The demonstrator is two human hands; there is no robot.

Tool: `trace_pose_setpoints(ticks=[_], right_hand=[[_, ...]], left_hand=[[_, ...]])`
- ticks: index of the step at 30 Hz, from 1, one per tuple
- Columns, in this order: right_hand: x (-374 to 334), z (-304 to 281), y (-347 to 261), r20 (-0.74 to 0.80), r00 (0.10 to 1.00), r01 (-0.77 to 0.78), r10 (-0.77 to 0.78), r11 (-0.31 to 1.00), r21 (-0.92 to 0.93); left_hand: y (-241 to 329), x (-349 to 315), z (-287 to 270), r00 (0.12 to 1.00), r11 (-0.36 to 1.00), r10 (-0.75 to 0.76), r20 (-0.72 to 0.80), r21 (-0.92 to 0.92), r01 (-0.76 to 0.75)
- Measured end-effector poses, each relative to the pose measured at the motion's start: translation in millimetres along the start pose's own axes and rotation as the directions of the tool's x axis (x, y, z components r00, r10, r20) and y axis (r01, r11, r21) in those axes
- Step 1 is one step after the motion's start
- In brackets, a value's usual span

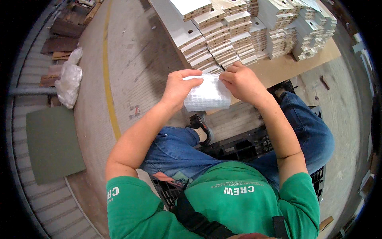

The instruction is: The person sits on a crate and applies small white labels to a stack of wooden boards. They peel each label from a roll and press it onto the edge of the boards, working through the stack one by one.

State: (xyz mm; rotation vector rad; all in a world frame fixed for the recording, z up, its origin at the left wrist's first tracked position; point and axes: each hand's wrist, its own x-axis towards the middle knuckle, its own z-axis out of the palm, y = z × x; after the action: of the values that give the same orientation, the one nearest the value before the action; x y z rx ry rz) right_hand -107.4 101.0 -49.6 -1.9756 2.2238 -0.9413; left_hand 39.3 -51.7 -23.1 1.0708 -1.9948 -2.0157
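The person is holding a white dimpled sheet (207, 95) in front of the body, above the knees. The left hand (178, 88) is pinching its left edge, thumb lying across the top corner. The right hand (241, 81) is closing its fingertips on the upper right corner. The sheet's long axis is running left to right between both grips, just below the stacked white-faced boards (223, 36).
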Motion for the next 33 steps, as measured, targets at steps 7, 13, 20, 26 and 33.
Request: trace_pose_setpoints(ticks=[7,13,20,26,33], right_hand=[[-7,-1,46,0.227,0.933,-0.357,0.279,0.641,0.68],[-55,47,178,0.206,0.487,-0.433,0.849,0.03,0.901],[-58,77,229,-0.103,0.386,-0.566,0.917,0.324,0.758],[-37,91,245,-0.084,0.395,-0.71,0.915,0.362,0.604],[-42,113,265,-0.279,0.392,-0.64,0.877,0.478,0.602]], left_hand=[[-1,6,-1,0.999,0.997,-0.026,-0.038,0.078,0.029],[-14,12,-3,0.998,0.989,-0.066,-0.007,0.132,0.066],[-14,15,4,0.99,0.982,-0.123,0.065,0.15,0.113],[-18,19,5,0.973,0.968,-0.225,0.059,0.129,0.216],[-19,26,10,0.961,0.958,-0.259,0.096,0.148,0.244]])
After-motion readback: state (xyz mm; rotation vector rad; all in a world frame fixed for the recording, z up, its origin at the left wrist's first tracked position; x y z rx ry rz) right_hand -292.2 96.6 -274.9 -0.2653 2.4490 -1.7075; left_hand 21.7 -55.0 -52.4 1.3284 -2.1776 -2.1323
